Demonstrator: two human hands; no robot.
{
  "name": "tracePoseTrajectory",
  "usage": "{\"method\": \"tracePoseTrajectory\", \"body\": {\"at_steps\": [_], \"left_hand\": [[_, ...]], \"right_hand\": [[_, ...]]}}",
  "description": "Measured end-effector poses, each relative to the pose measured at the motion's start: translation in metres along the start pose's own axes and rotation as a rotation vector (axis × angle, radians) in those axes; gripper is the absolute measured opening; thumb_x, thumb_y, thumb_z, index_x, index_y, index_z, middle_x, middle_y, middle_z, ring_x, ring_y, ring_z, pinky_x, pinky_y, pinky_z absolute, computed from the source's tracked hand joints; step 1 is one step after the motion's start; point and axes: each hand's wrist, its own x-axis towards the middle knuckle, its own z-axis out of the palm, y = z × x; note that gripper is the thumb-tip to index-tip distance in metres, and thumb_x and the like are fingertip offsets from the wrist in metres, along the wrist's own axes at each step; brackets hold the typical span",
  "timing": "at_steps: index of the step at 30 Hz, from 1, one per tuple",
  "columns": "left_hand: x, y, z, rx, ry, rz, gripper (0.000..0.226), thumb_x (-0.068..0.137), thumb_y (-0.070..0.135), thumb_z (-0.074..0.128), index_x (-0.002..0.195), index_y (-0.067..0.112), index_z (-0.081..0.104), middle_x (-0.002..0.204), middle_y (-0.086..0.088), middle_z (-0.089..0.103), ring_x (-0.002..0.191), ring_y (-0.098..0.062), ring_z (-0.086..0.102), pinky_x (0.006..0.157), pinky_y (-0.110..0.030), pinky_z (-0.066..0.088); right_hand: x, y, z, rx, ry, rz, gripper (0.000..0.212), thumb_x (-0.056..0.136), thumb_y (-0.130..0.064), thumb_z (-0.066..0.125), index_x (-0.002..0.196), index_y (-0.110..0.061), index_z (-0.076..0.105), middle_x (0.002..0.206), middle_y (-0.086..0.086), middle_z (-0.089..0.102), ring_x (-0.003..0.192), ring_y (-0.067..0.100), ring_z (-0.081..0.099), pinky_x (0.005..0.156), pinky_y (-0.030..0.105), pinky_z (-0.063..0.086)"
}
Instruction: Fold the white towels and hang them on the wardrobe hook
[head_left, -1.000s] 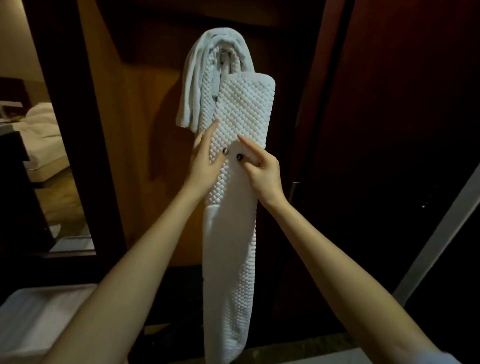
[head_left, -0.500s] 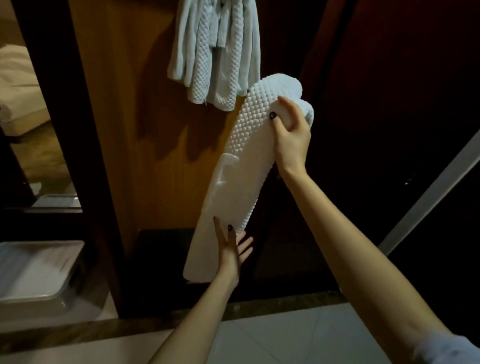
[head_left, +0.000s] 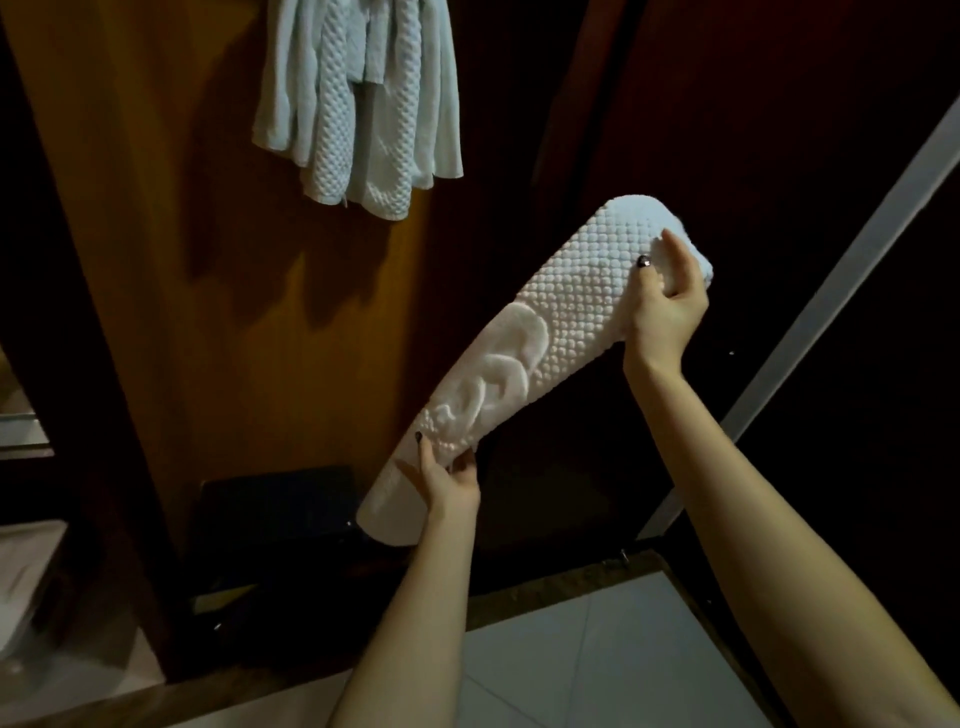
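While folded towel (head_left: 530, 364) slants mid-air below hung towel (head_left: 358, 104), right hand (head_left: 667, 306) clamps top end, left hand (head_left: 449, 480) grips bottom. Risk: 1 slack grip, fold springs open; brushing hung towel may dislodge it.

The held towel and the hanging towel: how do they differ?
The held towel is a flat strip, tilted; the hanging towel droops in bunched folds. The left hand and right hand grip the held towel near both ends; nothing touches the hanging towel. Both show a bumpy weave.
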Motion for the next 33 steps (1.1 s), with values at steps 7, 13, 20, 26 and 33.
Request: {"method": "tracePoseTrajectory", "body": {"at_steps": [7,13,20,26,33], "left_hand": [[0.013,0.017,0.031,0.321,-0.147,0.197,0.066,0.091,0.002,0.05,0.147,0.033,0.031,0.145,-0.009,0.042,0.114,-0.025,0.054,0.076,-0.032,0.05],[0.021,0.067,0.076,0.653,-0.375,0.466,0.059,0.09,0.001,0.056,0.136,0.035,0.047,0.145,0.0,0.043,0.124,-0.025,0.05,0.097,-0.046,0.049],[-0.009,0.135,0.158,0.942,-0.573,0.813,0.05,0.095,0.003,0.052,0.141,0.02,0.044,0.126,0.011,0.048,0.088,0.015,0.059,0.06,-0.006,0.048],[-0.027,0.217,0.242,1.103,-0.722,0.977,0.056,0.099,0.013,0.05,0.147,0.035,0.032,0.149,0.007,0.036,0.123,-0.004,0.049,0.096,-0.026,0.049],[-0.043,0.289,0.349,1.152,-0.789,1.256,0.054,0.099,0.027,0.049,0.147,0.039,0.029,0.154,0.009,0.028,0.138,-0.008,0.031,0.103,-0.024,0.033]], "right_hand": [[0.017,0.015,-0.045,-0.061,0.109,0.012,0.039,0.092,-0.004,0.053,0.13,-0.012,0.057,0.123,-0.009,0.056,0.117,0.0,0.052,0.093,0.005,0.042],[0.021,0.037,-0.065,-0.099,0.098,0.118,0.042,0.091,-0.013,0.058,0.132,-0.019,0.056,0.118,-0.017,0.057,0.088,-0.024,0.055,0.07,-0.001,0.042],[0.045,0.027,-0.027,-0.117,0.05,0.107,0.043,0.089,-0.021,0.058,0.131,-0.026,0.057,0.12,-0.002,0.066,0.087,0.011,0.063,0.085,0.028,0.054],[0.084,-0.005,0.042,-0.003,0.025,0.048,0.041,0.087,-0.02,0.057,0.128,-0.023,0.061,0.095,-0.002,0.069,0.068,-0.009,0.058,0.063,0.0,0.042],[0.142,-0.046,0.123,0.067,-0.112,-0.075,0.043,0.092,-0.027,0.054,0.135,-0.024,0.055,0.125,-0.004,0.061,0.105,0.005,0.057,0.079,0.01,0.037]]}}
